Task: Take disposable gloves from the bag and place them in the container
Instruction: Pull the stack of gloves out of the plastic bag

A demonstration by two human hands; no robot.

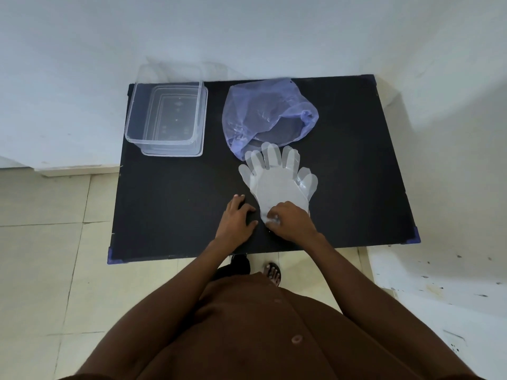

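Observation:
A flat stack of clear disposable gloves [277,182] lies on the black table [170,204], fingers pointing away from me, just in front of a crumpled blue-violet plastic bag [263,113]. My right hand [290,220] pinches the cuff edge of the gloves at their near end. Just left of the gloves, my left hand [237,218] rests flat on the table with fingers spread and holds nothing. A clear rectangular plastic container [131,116] stands empty at the table's far left corner.
The container's clear lid [201,127] seems to lie under or beside it. White walls close in behind and to the right of the table. Tiled floor lies left and in front, with my feet [273,272] near the table's front edge.

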